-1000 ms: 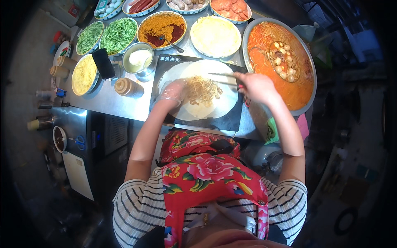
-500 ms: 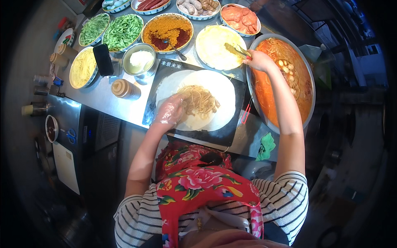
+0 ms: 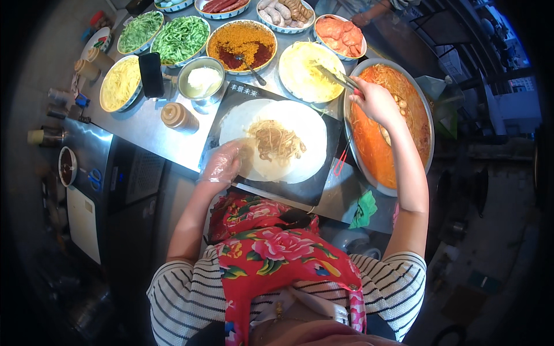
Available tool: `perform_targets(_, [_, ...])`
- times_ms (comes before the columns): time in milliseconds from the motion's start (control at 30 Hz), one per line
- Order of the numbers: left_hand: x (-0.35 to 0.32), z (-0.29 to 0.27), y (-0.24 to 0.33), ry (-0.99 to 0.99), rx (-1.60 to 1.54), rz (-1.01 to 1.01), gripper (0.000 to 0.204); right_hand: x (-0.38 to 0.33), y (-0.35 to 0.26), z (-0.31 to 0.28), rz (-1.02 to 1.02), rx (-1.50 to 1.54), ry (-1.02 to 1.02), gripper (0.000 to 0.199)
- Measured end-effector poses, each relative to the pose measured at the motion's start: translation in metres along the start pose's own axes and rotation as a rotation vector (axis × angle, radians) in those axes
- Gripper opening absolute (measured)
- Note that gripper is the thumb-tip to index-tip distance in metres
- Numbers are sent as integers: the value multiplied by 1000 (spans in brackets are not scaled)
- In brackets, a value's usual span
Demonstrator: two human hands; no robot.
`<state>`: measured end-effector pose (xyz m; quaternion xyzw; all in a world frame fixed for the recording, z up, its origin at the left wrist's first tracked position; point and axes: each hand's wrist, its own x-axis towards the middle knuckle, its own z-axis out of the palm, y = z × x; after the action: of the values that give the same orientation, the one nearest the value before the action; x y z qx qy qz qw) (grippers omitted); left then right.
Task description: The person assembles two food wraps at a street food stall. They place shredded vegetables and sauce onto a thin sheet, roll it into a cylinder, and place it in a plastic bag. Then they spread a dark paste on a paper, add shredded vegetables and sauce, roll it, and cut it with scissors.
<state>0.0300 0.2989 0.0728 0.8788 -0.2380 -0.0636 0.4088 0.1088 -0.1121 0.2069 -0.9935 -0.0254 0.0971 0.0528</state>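
Observation:
In a clear plastic glove, my left hand (image 3: 223, 161) is over the left edge of a thin round wrapper (image 3: 311, 130), its blurred fingers stretched toward the filling and holding nothing visible. Brown noodle-like strands (image 3: 276, 141) are heaped mid-wrapper. The wrapper lies on a black square board (image 3: 231, 109). My bare right hand (image 3: 372, 101) is closed on metal tongs (image 3: 334, 76). Their tips reach over a bowl of pale yellow shreds (image 3: 294, 63). Under my right hand and forearm stands a large oval basin of red-orange shreds in sauce (image 3: 369, 147).
Bowls of green shreds (image 3: 184, 40), orange-brown crumbs (image 3: 236, 37) and red slices (image 3: 340, 37) line the far side. Left stand a squeeze bottle (image 3: 179, 117), a metal pot (image 3: 202, 83) and a phone (image 3: 152, 75). A green cloth (image 3: 363, 209) lies at the front edge. Another person's arm (image 3: 372, 11) shows beyond.
My left hand has drawn back left and toward me from the noodle-like filling. My right hand and the tongs have shifted slightly right and nearer. Another person's arm has appeared at the top.

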Motion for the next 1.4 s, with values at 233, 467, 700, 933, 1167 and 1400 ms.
perform_targets(233, [-5, 3, -17, -8, -98, -131, 30, -58, -75, 55, -309, 98, -267, 51])
perform_targets(467, [57, 40, -8, -42, 178, 95, 26, -67, -60, 71, -193, 9, -349, 57])
perform_targets(700, [95, 34, -14, -20, 122, 17, 21, -91, -50, 76, 12, 66, -187, 57])
perform_targets(933, [88, 37, -2, 17, 174, 2, 23, -111, -51, 103, -107, 347, -90, 53])
perform_targets(1167, [42, 67, 49, -312, 288, 219, 45, -87, -50, 97, 546, 1580, -968, 37])
perform_targets(1400, [42, 55, 19, -335, 157, -125, 34, -13, -78, -7, 191, 1058, -930, 47])
